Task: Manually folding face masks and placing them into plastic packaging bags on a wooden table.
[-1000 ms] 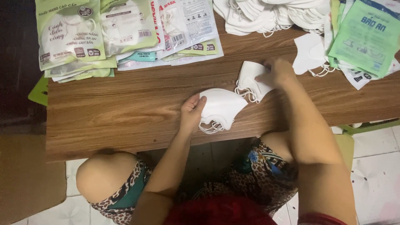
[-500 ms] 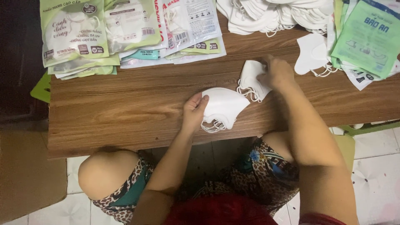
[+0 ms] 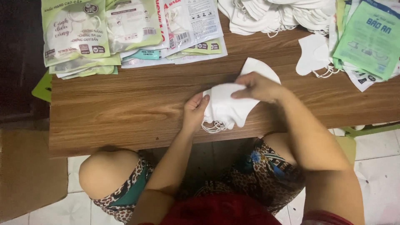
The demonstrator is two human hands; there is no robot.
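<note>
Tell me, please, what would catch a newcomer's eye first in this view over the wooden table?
Probably the white face masks at the table's near edge, pressed between the left hand and right hand. Next come the green-and-white packets fanned at the far left, and the loose mask pile at the far edge.

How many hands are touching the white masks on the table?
2. The left hand grips the left edge of the white mask stack near the wooden table's front edge. The right hand presses on top of it.
</note>
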